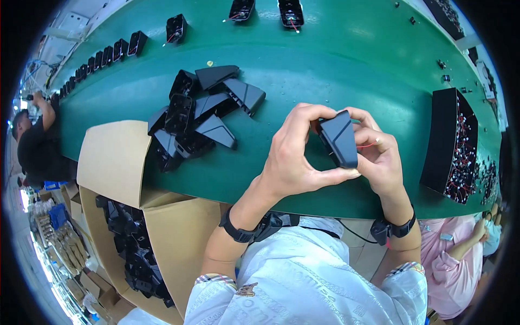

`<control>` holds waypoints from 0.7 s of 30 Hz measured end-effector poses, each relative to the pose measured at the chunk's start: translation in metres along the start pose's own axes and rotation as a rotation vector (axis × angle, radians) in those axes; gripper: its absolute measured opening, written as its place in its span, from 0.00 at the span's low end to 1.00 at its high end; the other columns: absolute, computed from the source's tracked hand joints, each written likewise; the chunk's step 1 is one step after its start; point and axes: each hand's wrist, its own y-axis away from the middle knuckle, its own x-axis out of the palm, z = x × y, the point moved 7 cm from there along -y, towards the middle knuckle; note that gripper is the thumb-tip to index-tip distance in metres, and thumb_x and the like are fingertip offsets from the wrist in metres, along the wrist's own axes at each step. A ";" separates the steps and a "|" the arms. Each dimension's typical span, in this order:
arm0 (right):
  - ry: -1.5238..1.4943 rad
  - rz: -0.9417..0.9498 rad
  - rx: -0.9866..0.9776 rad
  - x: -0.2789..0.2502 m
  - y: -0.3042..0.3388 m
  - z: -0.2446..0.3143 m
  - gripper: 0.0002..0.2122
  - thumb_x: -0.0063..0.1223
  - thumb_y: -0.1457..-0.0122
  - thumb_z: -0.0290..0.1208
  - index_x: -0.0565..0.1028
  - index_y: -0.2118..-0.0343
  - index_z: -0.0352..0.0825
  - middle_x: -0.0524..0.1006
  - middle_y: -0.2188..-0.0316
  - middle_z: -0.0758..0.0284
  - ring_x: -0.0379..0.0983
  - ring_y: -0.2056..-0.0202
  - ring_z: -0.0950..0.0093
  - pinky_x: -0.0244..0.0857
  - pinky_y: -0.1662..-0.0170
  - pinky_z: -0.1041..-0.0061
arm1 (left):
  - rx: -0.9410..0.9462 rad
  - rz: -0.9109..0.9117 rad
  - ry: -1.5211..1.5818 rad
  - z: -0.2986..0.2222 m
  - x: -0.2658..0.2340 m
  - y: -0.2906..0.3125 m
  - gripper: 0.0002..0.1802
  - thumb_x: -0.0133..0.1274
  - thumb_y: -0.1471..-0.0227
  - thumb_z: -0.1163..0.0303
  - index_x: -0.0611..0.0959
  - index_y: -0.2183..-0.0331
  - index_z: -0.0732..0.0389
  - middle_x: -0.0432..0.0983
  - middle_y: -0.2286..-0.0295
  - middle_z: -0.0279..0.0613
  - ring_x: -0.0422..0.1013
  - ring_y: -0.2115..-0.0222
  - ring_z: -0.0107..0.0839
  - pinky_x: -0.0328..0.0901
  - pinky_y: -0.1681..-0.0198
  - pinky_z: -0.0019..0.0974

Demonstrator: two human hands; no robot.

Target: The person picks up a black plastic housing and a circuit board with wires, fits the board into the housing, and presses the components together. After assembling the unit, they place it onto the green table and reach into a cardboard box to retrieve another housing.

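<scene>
Between my two hands, above the near edge of the green table, is a black plastic housing with slanted faces. My left hand grips it from the left, thumb along its lower end and fingers at the top. On the other side my right hand closes round it with fingertips and thumb. A thin red wire with a white end shows by the right fingers; its other end is hidden. Left of my hands lies a loose pile of similar black housings, some with the hollow side up.
An open cardboard box with more black parts stands at the table's near left edge. At right sits a black bin full of small wired parts. Housings with wires line the far side. Other people are at the left and right.
</scene>
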 end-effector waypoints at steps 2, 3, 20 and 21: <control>0.046 -0.060 -0.001 -0.005 0.001 -0.005 0.08 0.67 0.48 0.21 0.81 0.65 0.29 0.68 0.43 0.54 0.72 0.47 0.66 0.68 0.45 0.63 | 0.019 -0.037 0.011 0.006 -0.001 -0.003 0.42 0.79 0.73 0.55 0.81 0.55 0.64 0.77 0.63 0.40 0.70 0.69 0.29 0.62 0.70 0.30; -0.024 -0.059 0.032 -0.005 0.001 -0.008 0.08 0.68 0.49 0.22 0.82 0.65 0.29 0.68 0.42 0.53 0.72 0.46 0.65 0.67 0.43 0.61 | 0.071 -0.021 0.003 0.004 -0.002 -0.004 0.43 0.79 0.73 0.55 0.81 0.54 0.63 0.77 0.64 0.40 0.70 0.70 0.29 0.63 0.70 0.30; -0.138 0.013 0.114 0.009 0.003 -0.007 0.16 0.64 0.47 0.34 0.77 0.61 0.27 0.69 0.43 0.53 0.66 0.41 0.66 0.60 0.39 0.65 | 0.018 -0.148 -0.098 0.006 -0.012 0.006 0.43 0.79 0.74 0.51 0.83 0.56 0.65 0.71 0.60 0.44 0.73 0.68 0.33 0.72 0.68 0.34; -0.059 -0.057 0.148 0.001 0.004 -0.014 0.13 0.64 0.47 0.33 0.77 0.64 0.28 0.69 0.43 0.53 0.67 0.42 0.66 0.64 0.41 0.65 | 0.057 -0.163 -0.135 0.003 -0.009 0.007 0.42 0.79 0.73 0.54 0.82 0.56 0.65 0.71 0.60 0.45 0.74 0.67 0.36 0.72 0.67 0.36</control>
